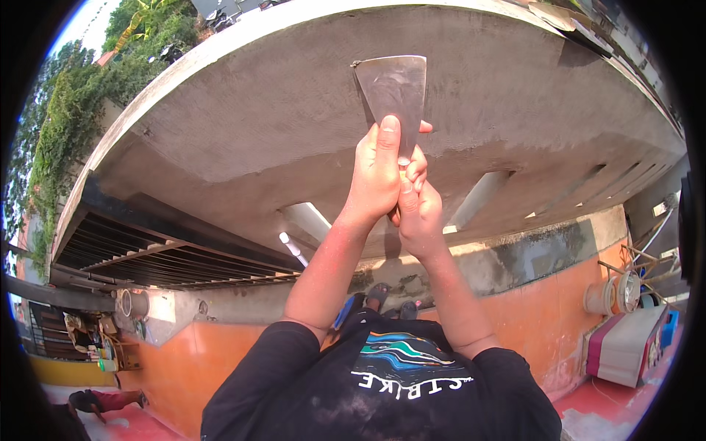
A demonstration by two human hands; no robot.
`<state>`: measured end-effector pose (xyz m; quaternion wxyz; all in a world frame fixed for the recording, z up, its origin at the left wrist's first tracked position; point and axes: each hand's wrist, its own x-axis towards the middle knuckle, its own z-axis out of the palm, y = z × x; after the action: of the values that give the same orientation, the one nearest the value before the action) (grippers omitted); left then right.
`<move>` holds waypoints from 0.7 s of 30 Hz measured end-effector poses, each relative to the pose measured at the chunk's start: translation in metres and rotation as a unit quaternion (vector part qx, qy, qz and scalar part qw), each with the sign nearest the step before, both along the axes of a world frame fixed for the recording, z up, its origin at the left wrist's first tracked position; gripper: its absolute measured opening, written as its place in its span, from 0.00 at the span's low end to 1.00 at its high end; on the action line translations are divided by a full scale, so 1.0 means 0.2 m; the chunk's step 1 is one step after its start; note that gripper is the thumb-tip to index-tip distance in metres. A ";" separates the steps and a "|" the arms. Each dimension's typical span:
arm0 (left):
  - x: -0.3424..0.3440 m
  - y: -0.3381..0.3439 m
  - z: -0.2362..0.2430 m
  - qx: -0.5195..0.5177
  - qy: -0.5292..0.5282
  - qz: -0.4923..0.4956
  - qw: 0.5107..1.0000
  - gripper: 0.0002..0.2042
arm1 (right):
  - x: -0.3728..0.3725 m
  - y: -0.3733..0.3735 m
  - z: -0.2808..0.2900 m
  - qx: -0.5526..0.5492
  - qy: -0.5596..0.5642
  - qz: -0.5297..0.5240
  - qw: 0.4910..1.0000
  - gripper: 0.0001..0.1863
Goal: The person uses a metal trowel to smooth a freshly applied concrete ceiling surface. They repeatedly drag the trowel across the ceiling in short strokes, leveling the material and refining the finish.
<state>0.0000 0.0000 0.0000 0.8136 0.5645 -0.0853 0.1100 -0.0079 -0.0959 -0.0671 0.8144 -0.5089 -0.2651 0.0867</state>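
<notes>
In front of a grey plastered wall (pixel 250 95) I hold up a wide putty knife, its flared metal blade (pixel 397 88) pointing up and away from me. A small lump of grey material clings to the blade's upper left corner. My left hand (pixel 371 180) is closed around the lower blade, thumb pressed flat on its face and a fingertip showing past the right edge. Just below and to the right, my right hand (pixel 421 213) is closed at the handle end, fingers curled and touching the left. The hands hide most of the handle. Whether the blade touches the wall, I cannot tell.
Slanted slots (pixel 482 198) pierce the wall's lower part. A black metal grille (pixel 176 246) and a white pipe (pixel 294 248) are at left. Right are a bucket (pixel 627 291) and a striped cloth-covered block (pixel 625 345). Another person (pixel 92 402) shows partly at lower left.
</notes>
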 end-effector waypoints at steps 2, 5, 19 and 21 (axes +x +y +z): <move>0.04 -0.03 -0.04 -0.018 -0.018 -0.010 1.000 0.27 | 0.04 -0.05 -0.03 -0.013 0.016 0.001 1.000 0.19; -0.05 -0.08 -0.17 0.023 0.062 -0.018 0.998 0.27 | -0.08 -0.11 -0.14 0.017 0.053 0.032 0.998 0.19; 0.00 -0.01 -0.20 -0.009 0.062 0.014 0.998 0.28 | -0.03 -0.02 -0.16 -0.065 0.033 -0.032 0.997 0.20; 0.00 -0.02 -0.13 -0.004 0.054 0.003 0.999 0.28 | -0.01 -0.03 -0.10 -0.058 0.008 -0.025 0.998 0.20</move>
<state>-0.0009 -0.0035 -0.0264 0.8191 0.5663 -0.0389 0.0826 -0.0100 -0.1017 -0.0881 0.7873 -0.5612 -0.2405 0.0861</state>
